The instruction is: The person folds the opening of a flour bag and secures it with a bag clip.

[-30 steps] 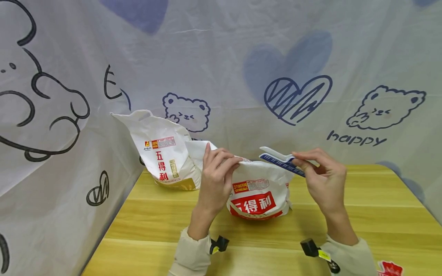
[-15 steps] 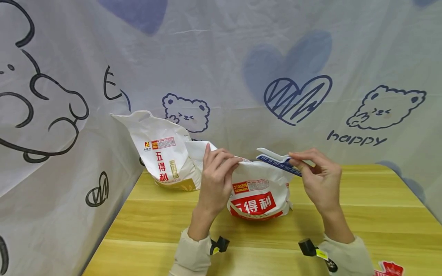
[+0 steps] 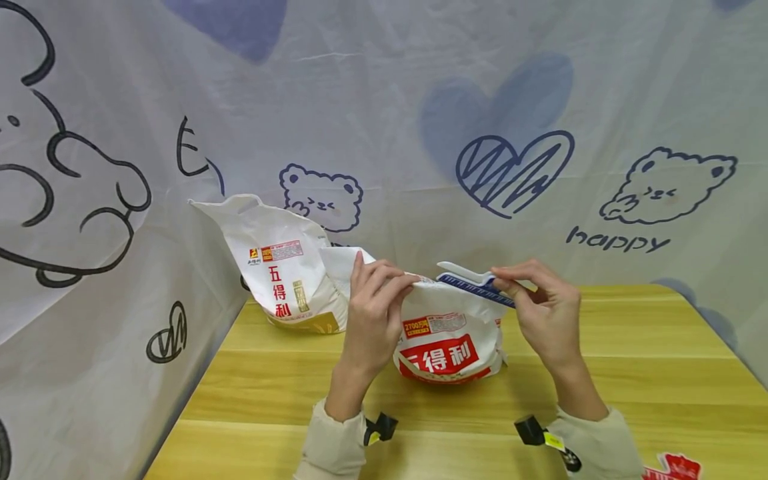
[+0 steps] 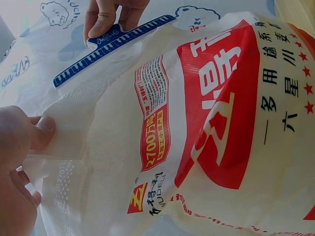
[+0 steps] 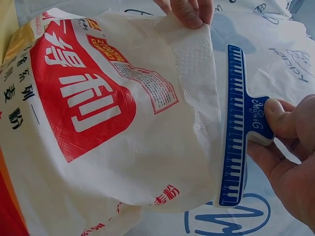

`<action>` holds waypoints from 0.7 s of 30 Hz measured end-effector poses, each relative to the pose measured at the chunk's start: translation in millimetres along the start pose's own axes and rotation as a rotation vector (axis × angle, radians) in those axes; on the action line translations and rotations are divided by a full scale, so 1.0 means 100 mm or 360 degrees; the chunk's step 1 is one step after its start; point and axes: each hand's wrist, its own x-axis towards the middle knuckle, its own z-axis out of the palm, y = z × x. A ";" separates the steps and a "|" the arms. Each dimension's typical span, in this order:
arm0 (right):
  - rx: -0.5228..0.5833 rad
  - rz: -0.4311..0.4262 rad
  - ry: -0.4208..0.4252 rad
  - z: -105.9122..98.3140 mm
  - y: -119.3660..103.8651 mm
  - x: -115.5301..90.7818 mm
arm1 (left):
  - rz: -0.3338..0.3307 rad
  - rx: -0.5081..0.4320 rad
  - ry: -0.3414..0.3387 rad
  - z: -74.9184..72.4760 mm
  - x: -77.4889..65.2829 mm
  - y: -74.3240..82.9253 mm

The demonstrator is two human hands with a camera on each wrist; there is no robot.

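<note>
A white flour bag (image 3: 447,333) with a red label stands on the yellow table (image 3: 630,353). My left hand (image 3: 409,280) pinches the bag's folded top edge at its left end. My right hand (image 3: 503,284) pinches the handle of a blue and white sealing clip (image 3: 471,283), whose long jaws lie along the right part of the bag's top. In the right wrist view the clip (image 5: 238,128) runs beside the bag's edge (image 5: 202,98), thumb on its tab. The left wrist view shows the clip (image 4: 108,49) above the bag (image 4: 221,123).
A second, taller white bag (image 3: 282,267) stands open at the back left against the printed cloth backdrop (image 3: 480,100), which also walls the table's left side. A red and white scrap (image 3: 672,467) lies at the table's near right corner.
My right hand has carried the clip a little to the left, along the top of the bag. My left hand keeps its pinch on the bag's top.
</note>
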 end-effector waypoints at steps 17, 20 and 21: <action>-0.0032 -0.0011 -0.0071 0.06 0.03 -0.02 | 0.0043 -0.0035 0.0084 0.01 0.00 0.00; -0.0039 -0.0011 -0.0071 0.07 0.03 -0.03 | 0.0043 -0.0042 0.0089 0.01 0.01 0.00; -0.0041 -0.0012 -0.0071 0.07 0.03 -0.03 | 0.0042 -0.0042 0.0092 0.01 0.01 0.00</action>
